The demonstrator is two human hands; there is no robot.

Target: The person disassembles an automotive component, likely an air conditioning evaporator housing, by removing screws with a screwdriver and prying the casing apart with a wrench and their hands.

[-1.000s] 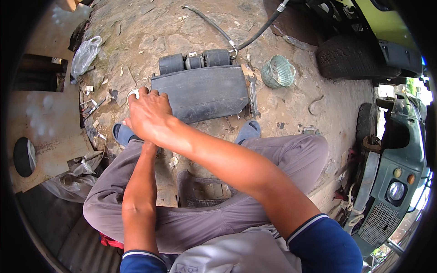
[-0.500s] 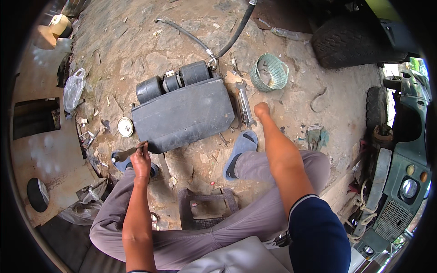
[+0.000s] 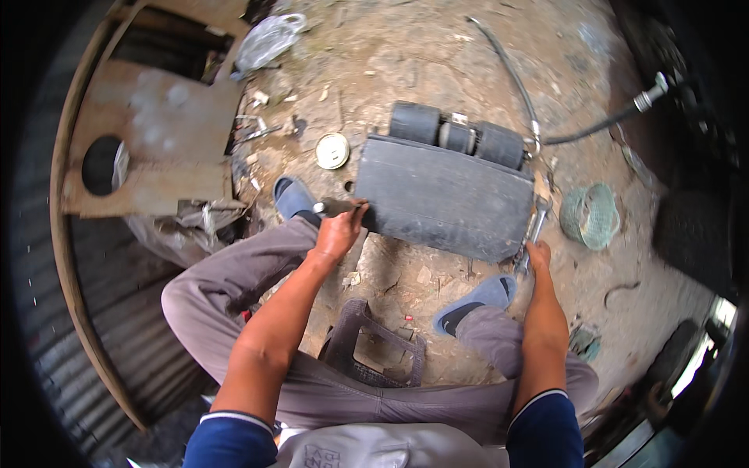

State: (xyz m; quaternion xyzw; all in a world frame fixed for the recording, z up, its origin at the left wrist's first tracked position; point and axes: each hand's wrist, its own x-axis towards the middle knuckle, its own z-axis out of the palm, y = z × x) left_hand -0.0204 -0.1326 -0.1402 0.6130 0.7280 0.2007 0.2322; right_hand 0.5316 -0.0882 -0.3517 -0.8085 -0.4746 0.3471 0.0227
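left hand (image 3: 341, 232) closed round a dark-handled tool (image 3: 337, 207), fingers curled over it, just beside the near left corner of the flat black housing (image 3: 445, 196); the tool's pale end points left, away from the housing, its other end is lost behind the fingers, so kind of tool not determined. right hand (image 3: 537, 254): fingers curled in at the metal wrench (image 3: 540, 220) lying along the housing's right edge; whether the grip is closed on it or only resting there, cannot tell. change noted: half a second ago the right hand was a loose fist on the ground side of the wrenches, clear of them; it is now at the wrench, while the left has kept its tool. meaning for the work, as judged: attention has shifted to the tools on the right, with the left hand staying occupied. the housing lies flat on the ground ahead of the person's feet, dark cylinders (image 3: 415, 123) along its far edge, a hose (image 3: 511, 76) near the far right corner. containers: green mesh basket (image 3: 573, 225) to the right of the wrench, open-topped, contents too blurred to identify. pale round tin (image 3: 333, 151) left of the housing, apart from it; only its round face shows, contents unknown. clear plastic bag (image 3: 269, 43) farther off at upper left, crumpled, nothing distinguishable inside.
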